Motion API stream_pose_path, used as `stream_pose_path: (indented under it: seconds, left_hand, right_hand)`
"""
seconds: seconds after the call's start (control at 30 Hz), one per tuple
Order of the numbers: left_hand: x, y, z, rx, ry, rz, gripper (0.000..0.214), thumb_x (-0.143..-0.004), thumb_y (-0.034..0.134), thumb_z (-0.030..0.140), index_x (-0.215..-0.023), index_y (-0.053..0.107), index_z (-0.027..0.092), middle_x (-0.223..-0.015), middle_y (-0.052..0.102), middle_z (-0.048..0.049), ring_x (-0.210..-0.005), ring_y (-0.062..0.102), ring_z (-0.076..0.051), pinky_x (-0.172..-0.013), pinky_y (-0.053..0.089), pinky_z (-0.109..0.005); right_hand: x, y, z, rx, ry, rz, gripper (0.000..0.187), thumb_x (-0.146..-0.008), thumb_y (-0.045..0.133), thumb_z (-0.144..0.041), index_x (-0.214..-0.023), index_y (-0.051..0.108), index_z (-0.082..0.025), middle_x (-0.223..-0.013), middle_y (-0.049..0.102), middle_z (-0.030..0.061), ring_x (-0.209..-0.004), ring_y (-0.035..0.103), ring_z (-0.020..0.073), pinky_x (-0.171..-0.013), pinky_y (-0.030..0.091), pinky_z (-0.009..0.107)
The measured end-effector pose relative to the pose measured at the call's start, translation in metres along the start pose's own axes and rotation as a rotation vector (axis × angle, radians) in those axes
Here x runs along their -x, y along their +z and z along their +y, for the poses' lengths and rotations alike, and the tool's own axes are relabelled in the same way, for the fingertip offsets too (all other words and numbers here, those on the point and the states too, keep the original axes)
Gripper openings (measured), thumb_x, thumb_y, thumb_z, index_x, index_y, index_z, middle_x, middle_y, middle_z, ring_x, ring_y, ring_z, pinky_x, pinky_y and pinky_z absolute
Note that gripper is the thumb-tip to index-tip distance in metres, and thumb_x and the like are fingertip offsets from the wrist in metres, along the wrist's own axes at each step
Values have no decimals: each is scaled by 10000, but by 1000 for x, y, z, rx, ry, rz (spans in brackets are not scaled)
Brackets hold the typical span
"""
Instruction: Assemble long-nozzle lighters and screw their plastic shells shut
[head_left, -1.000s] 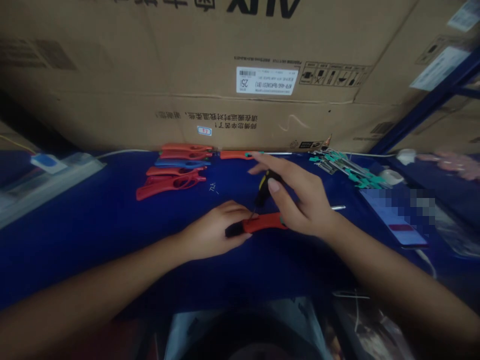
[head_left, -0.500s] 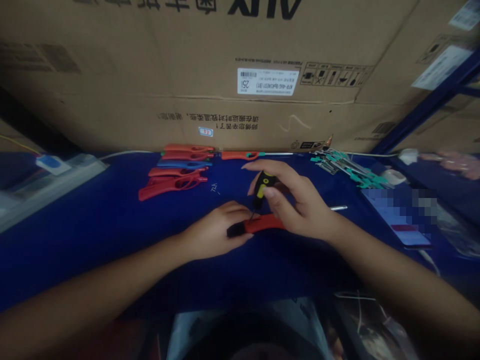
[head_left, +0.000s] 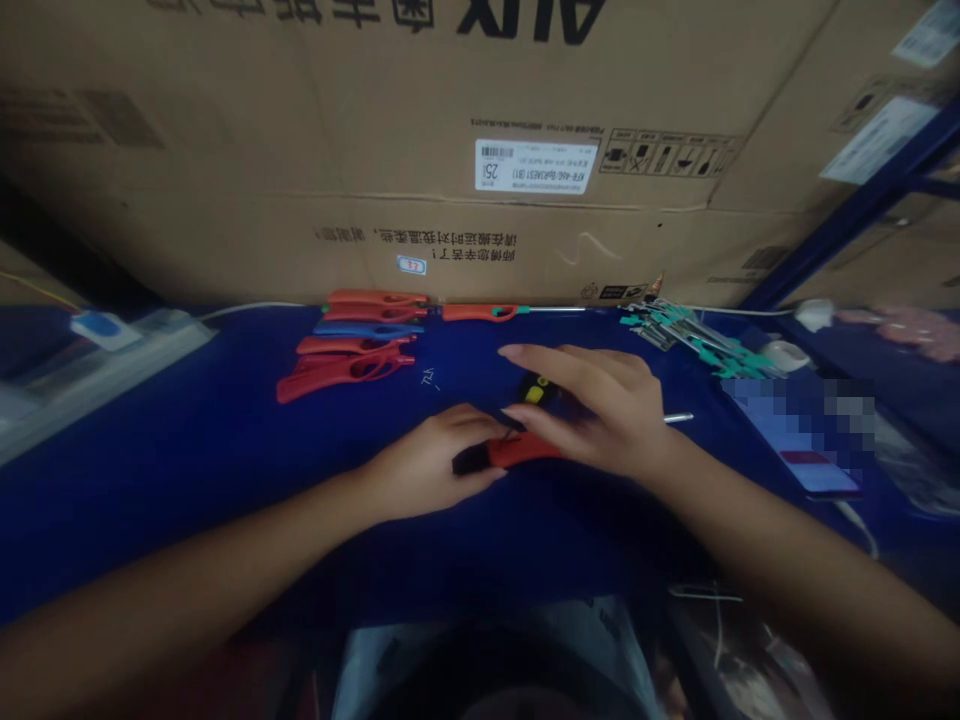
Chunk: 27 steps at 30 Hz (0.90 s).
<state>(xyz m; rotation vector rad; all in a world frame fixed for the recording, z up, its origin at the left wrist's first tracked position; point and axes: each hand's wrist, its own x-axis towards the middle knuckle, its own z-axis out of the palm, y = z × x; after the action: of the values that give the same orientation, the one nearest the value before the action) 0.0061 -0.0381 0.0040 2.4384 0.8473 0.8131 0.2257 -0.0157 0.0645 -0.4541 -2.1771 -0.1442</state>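
My left hand [head_left: 431, 460] is closed around the black end of a red long-necked lighter [head_left: 525, 449], which lies crosswise over the blue tabletop. A bare metal tip, seemingly the lighter's rod [head_left: 679, 417], shows beyond my right wrist. My right hand [head_left: 619, 410] is over the lighter's body, with a black and yellow screwdriver [head_left: 535, 392] between thumb and fingers. The screwdriver leans, its shaft reaching down to the red body near my left fingertips. My right palm and thumb hide part of the screwdriver handle and the lighter's middle.
Several red and blue lighter casings [head_left: 345, 368] lie at the back left. Behind my hands rests an orange lighter [head_left: 480, 312]. Metal rods with teal parts [head_left: 694, 340] are piled back right, near a phone [head_left: 795, 440]. A cardboard box [head_left: 300, 130] stands behind.
My right hand has turned and its fingers have shifted around the screwdriver, whose handle now leans more and shows less. My left hand and the lighter have stayed put.
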Motion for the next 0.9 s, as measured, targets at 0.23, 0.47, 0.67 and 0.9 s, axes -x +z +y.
stream_pose_path:
  seconds: [0.23,0.47,0.67,0.9]
  left_hand:
    - [2,2,-2,5,-28,18,264,-869,717,226,-1127,667,195,-1062,701,-59,-1000,667,-209,-930,555,-367]
    - [1,0,0,19,-32,2,252,-876,709,219,-1123,665,200,-1070,715,-57,-1035,666,-215,-967,540,-381]
    - [2,1,1,18,-50,12,258,-861,726,218,-1110,661,204,-1077,708,-58,-1023,667,-219,-955,546,-384]
    - [1,1,2,8,-59,-14,225,-872,707,213,-1094,665,208,-1074,693,-59,-1033,661,-220,-960,541,-384]
  right_hand:
    - [0,3,-4,-240,79,-77,429,-988,558,-259,-1411,508,-208,-1137,707,76,-850,682,153,-688,583,263]
    - [-2,-1,-4,-243,120,-139,440,-1038,383,-206,-1474,450,-199,-1213,681,94,-979,686,167,-800,580,297]
    - [-1,-1,-2,-96,0,52,340,-916,691,-313,-1228,645,-186,-941,725,52,-776,678,161,-705,564,268]
    - [0,1,-1,-365,117,-192,449,-1025,449,-203,-1472,407,-197,-1270,661,103,-1048,697,161,-848,597,282]
